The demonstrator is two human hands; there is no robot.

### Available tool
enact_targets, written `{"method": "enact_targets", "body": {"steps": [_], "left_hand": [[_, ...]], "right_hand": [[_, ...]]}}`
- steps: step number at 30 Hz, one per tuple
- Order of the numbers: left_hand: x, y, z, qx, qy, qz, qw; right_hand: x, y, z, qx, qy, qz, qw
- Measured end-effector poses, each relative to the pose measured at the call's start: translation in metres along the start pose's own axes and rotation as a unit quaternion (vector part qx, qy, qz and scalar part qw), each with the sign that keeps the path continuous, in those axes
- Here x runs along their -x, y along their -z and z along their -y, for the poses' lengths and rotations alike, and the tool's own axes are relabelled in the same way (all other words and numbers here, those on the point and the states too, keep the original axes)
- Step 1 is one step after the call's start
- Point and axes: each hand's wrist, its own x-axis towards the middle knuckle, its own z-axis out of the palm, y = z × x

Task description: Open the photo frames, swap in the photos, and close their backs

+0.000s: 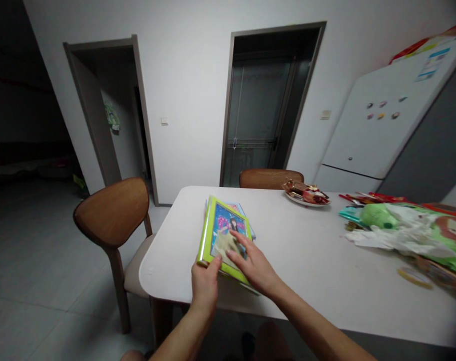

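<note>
Two bare hands over the near left part of a white bench [295, 250]. Left hand [205, 281] has the near left corner of a green-bordered book [220, 215]: thumb on top, fingers hidden below, grip closed on the edge. Right hand [256, 265] reaches across the cover, fingers loosely bent and parted, touching a pale cloth [223, 244] that lies against the printed picture; cannot tell whether the grip pinches it or only presses.

Green-bordered book sits tilted over a light-blue book [240, 207], whose far right edges show past it. Farther along, near the far side: a plate [306, 202] of red and brown packets [301, 188]. At right, a heap with a green bag [378, 214] and crumpled white paper [393, 235]; a yellow ring [415, 277] lies just nearer. One wooden chair [115, 213] stands left, another [269, 178] at the far side. White fridge [367, 130] beyond, dotted with magnets.
</note>
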Motion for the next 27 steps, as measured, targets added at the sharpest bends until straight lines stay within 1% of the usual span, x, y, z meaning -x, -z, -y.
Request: {"method": "enact_targets", "body": {"steps": [2, 3, 4, 5, 6, 8, 9, 10, 11, 13, 16, 18, 21, 23, 24, 25, 27], "left_hand": [[0.024, 0.000, -0.007, -0.074, -0.064, 0.039, 0.994], [0.035, 0.001, -0.010, -0.130, -0.103, 0.067, 0.984], [0.045, 0.002, -0.012, -0.190, -0.151, 0.102, 0.965], [0.054, 0.003, -0.014, -0.246, -0.207, 0.144, 0.936], [0.061, 0.005, -0.014, -0.296, -0.268, 0.187, 0.898], [0.070, 0.010, -0.009, -0.376, -0.375, 0.264, 0.805], [0.072, 0.012, -0.005, -0.410, -0.408, 0.288, 0.763], [0.073, 0.015, 0.001, -0.441, -0.426, 0.301, 0.730], [0.073, 0.016, 0.007, -0.471, -0.431, 0.306, 0.706], [0.072, 0.017, 0.020, -0.519, -0.427, 0.306, 0.674], [0.071, 0.014, 0.035, -0.569, -0.417, 0.306, 0.639], [0.071, 0.009, 0.041, -0.594, -0.410, 0.302, 0.623], [0.069, 0.001, 0.048, -0.614, -0.402, 0.294, 0.612], [0.067, -0.005, 0.052, -0.623, -0.389, 0.298, 0.610], [0.066, -0.007, 0.053, -0.627, -0.377, 0.303, 0.610], [0.066, -0.009, 0.054, -0.632, -0.363, 0.309, 0.611], [0.065, -0.011, 0.052, -0.636, -0.330, 0.326, 0.616]], "right_hand": [[0.006, 0.011, 0.009, -0.122, -0.088, -0.036, 0.988], [0.010, 0.016, 0.014, -0.176, -0.124, -0.051, 0.975], [0.015, 0.020, 0.019, -0.226, -0.151, -0.064, 0.960], [0.021, 0.024, 0.024, -0.272, -0.168, -0.070, 0.945], [0.028, 0.027, 0.027, -0.314, -0.178, -0.071, 0.930], [0.043, 0.030, 0.029, -0.378, -0.194, -0.070, 0.903], [0.049, 0.031, 0.026, -0.397, -0.205, -0.072, 0.892], [0.055, 0.031, 0.022, -0.408, -0.217, -0.074, 0.884], [0.059, 0.030, 0.015, -0.413, -0.228, -0.073, 0.878], [0.063, 0.029, 0.000, -0.411, -0.245, -0.053, 0.876], [0.060, 0.026, -0.025, -0.369, -0.268, 0.002, 0.890], [0.054, 0.025, -0.039, -0.308, -0.271, 0.020, 0.912], [0.044, 0.026, -0.056, -0.176, -0.224, 0.020, 0.958], [0.039, 0.027, -0.065, -0.056, -0.183, 0.019, 0.981], [0.037, 0.027, -0.069, 0.013, -0.169, 0.019, 0.985], [0.035, 0.027, -0.072, 0.083, -0.161, 0.019, 0.983], [0.034, 0.027, -0.077, 0.196, -0.145, 0.026, 0.969]]}}
